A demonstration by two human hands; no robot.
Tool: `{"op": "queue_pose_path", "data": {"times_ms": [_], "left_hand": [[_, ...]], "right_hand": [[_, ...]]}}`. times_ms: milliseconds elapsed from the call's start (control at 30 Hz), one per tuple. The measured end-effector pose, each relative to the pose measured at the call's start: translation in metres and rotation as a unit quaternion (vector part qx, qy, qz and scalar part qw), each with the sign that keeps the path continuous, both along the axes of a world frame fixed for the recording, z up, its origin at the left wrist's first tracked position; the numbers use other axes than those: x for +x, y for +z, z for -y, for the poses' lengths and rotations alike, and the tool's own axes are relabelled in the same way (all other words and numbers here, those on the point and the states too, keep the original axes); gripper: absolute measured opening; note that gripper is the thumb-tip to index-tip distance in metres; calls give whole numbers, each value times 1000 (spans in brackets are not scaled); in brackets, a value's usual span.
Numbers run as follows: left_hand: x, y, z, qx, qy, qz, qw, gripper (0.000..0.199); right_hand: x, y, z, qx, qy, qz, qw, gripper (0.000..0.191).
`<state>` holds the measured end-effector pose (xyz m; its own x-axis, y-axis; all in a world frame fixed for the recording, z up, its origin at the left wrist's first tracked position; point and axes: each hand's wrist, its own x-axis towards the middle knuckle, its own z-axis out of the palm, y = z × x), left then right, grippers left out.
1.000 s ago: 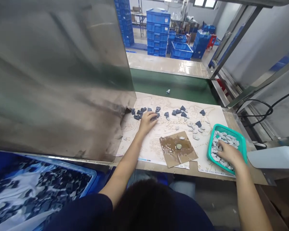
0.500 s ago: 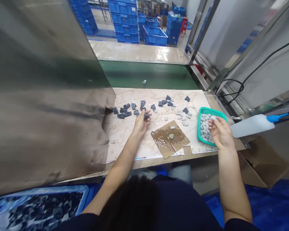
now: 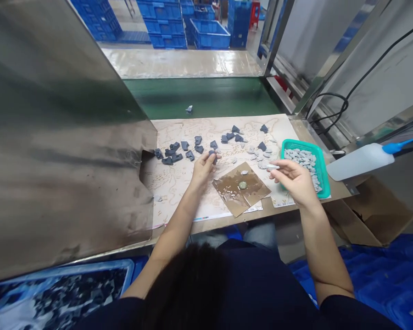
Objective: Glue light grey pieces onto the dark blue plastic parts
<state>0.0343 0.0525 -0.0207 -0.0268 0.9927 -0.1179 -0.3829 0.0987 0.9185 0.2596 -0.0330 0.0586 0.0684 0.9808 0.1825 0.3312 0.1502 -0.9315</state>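
Lifted clear of the basket (image 3: 322,183) — right hand (image 3: 274,172) pinches a pale piece (image 3: 272,167); left hand (image 3: 216,158) grips a dark one (image 3: 212,155).

A dark navy shirt (image 3: 261,284), plain across the back and shoulders, covers the body below and between the hands. Its right sleeve (image 3: 347,311) is short, ending well behind the bare right hand (image 3: 298,181) with the forearm uncovered. The left hand (image 3: 204,168) is bare too. Faded blue trousers (image 3: 261,234) show between the hands, nearer the body, partly hidden.
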Motion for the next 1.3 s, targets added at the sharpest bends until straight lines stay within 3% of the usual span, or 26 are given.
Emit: {"op": "queue_pose_path", "data": {"times_ms": [133,300,600,733,867,1033,1133,1300], "left_hand": [[3,-3,1,-5,-38,-31,999,43],[5,-9,3,23,-90,-63,994,45],[4,-7,6,104,-181,-66,976,54],[3,-5,8,129,-192,-43,972,48],[2,-1,9,157,-196,-51,967,44],[1,-3,7,196,-128,-108,966,40],[1,-6,4,147,-116,-92,978,45],[0,-1,7,48,-156,13,986,53]], "right_hand": [[-12,-24,-4,-35,79,155,984,21],[-23,-49,-15,-36,166,267,949,11],[-32,-53,-29,-48,209,346,913,7],[-29,-41,-28,-17,169,285,943,7],[-29,-24,-23,30,99,194,976,20],[-39,-12,-17,35,56,65,996,32],[-45,-11,-15,35,47,11,998,36],[-50,-10,-15,37,38,-48,997,39]]}}
